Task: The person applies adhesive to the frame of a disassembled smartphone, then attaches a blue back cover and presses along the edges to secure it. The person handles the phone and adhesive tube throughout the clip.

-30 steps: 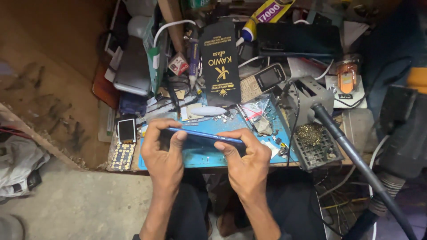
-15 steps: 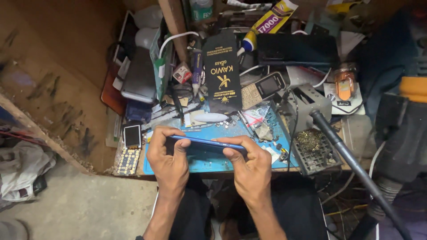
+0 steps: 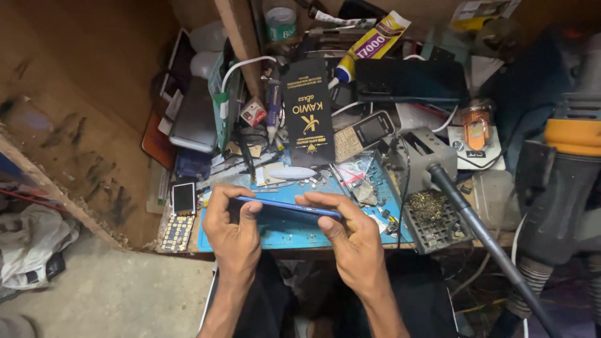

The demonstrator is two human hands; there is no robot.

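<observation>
A slim blue smartphone (image 3: 285,209) is held edge-up over a blue work mat (image 3: 294,233) at the near edge of a cluttered bench. My left hand (image 3: 233,235) grips its left end, fingers curled over the top edge. My right hand (image 3: 350,241) grips the right end, thumb and fingers pinching the edge. The phone's screen side faces me and looks dark.
A black flat package (image 3: 308,112) stands behind the mat. A keypad phone (image 3: 363,133), a small screen module (image 3: 183,198) and keypad board (image 3: 176,233) lie around. A glue tube (image 3: 372,44), a brass-wool tip cleaner (image 3: 432,216) and a black hose (image 3: 482,238) sit right.
The view has shifted slightly, so the bench sits a little lower in frame. Both hands keep hold of the phone's ends, and my right fingers have moved a little along its top edge.
</observation>
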